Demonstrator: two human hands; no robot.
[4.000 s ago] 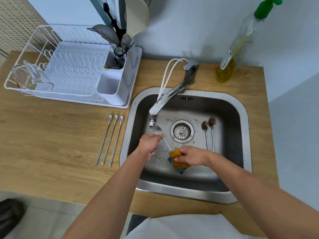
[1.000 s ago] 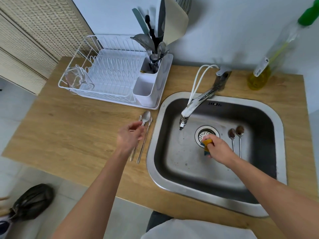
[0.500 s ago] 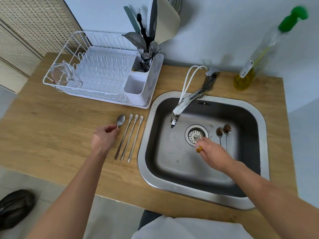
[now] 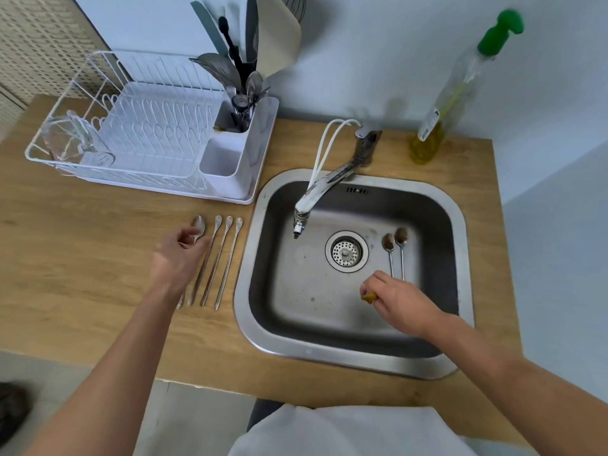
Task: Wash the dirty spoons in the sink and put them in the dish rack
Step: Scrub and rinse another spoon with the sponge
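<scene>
While two dirty spoons (image 4: pixel 395 250) lay in the sink (image 4: pixel 462 258), our hands worked apart.
Left hand (image 4: pixel 176 261) hovered loosely over four spoons (image 4: pixel 217 261) on the bench (image 4: pixel 82 274); right hand (image 4: pixel 399 299) pinched a sponge (image 4: pixel 368 296).

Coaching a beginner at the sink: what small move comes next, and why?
Probably the right hand, gripping the sponge, reaches to the two dirty spoons just ahead; the left hand is at the fourth spoon on the counter.
</scene>
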